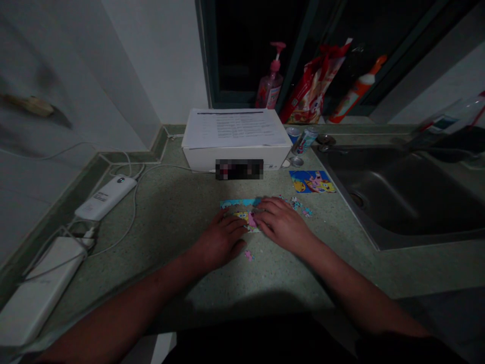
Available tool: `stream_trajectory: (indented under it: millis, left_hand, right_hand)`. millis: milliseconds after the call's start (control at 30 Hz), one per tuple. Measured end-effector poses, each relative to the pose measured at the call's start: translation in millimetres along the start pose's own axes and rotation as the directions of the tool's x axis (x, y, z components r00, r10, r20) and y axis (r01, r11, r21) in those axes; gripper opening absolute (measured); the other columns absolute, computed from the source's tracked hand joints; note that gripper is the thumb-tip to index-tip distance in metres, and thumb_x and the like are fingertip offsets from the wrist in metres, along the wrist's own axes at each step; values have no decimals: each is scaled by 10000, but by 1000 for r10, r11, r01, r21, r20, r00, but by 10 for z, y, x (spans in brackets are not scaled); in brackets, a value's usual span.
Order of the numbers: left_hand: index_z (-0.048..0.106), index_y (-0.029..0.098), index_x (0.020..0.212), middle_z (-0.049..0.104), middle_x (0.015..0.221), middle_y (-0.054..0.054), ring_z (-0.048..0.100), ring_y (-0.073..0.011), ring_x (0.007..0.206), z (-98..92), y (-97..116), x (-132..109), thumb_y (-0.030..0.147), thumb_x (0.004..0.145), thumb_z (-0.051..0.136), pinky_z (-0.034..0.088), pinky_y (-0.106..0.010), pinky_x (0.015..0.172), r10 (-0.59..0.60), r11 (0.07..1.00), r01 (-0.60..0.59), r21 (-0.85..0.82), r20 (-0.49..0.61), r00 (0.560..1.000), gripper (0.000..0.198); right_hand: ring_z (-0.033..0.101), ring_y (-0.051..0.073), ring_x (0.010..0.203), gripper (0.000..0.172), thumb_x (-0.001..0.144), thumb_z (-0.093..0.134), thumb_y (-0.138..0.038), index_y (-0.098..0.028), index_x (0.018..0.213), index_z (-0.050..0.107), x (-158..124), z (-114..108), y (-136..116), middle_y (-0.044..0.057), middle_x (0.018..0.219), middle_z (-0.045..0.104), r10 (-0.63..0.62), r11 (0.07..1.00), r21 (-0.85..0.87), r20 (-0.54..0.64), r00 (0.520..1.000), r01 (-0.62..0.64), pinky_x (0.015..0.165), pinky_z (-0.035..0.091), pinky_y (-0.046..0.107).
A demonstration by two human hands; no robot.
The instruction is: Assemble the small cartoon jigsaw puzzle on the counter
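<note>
Leaning over the worktop [170, 197] in the head view, a person is working with two bare hands at a partly assembled jigsaw, which is lying near the middle, a blue upper strip [238, 203] standing beyond a yellow and pink lower strip [251, 220]. The left hand [224, 237] is lying palm down with its fingers loosely bent and slightly spread, their tips reaching the left part of the lower strip; whether it is gripping a piece, one cannot tell. The right hand [282, 222] is stretching its fingers, gently curved, over the right end of both strips, and whether anything is pinched under them is likewise hidden. A small pink piece cluster [248, 255] is lying nearer the person, beside the left thumb, while loose jigsaw pieces [296, 203] are lying scattered just past the right hand. A cartoon picture card [312, 181] is lying beyond those, near the sink [369, 225]. Farther back, a white box [200, 158] is carrying a printed sheet [238, 129], and a white power bank [106, 197] is resting on the left among cables
</note>
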State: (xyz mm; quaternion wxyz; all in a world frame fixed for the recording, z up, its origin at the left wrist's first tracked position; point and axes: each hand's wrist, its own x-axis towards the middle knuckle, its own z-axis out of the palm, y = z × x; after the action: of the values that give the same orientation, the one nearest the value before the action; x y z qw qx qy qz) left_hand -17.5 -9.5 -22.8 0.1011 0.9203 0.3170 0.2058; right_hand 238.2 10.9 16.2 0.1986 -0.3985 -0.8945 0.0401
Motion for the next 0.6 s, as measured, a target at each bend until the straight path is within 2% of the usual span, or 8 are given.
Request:
stream_trajectory:
  millis: [133,267,433,600]
  left_hand:
    - [695,204,1235,748,1308,-74,647,-274,1248,-65,51,13,259,1047,596,324,-551,1249,39,999,-39,2,-14,999,220]
    - [716,215,1155,762,1072,-42,649,-254,1060,-144,150,37,326,1053,631,443,-451,1055,105,994,-104,-14,76,992,173]
    - [730,216,1016,725,957,-32,622,-240,969,-172,236,62,311,1053,630,400,-449,1000,119,993,-118,-14,146,982,144]
    - [727,219,994,716,954,-31,613,-237,971,-200,250,70,309,1041,645,379,-445,991,118,993,-111,-46,168,979,131]
  right_hand:
    - [656,318,1221,209,1019,621,-219,-216,1129,799,-23,-56,136,114,1173,766,50,999,-9,-103,993,-52,1079,547,553]
    - [652,323,1240,230,1030,600,-242,-234,1146,798,-49,-145,266,104,1172,771,104,994,-20,-205,973,-111,1092,546,574]
    - [646,331,1249,228,1037,592,-255,-214,1118,801,-59,-191,330,105,1161,776,129,989,-32,-259,957,-142,1098,544,574]
    - [658,324,1230,223,1032,598,-249,-214,1111,803,-57,-172,328,106,1147,779,119,992,-18,-262,958,-128,1088,550,568]
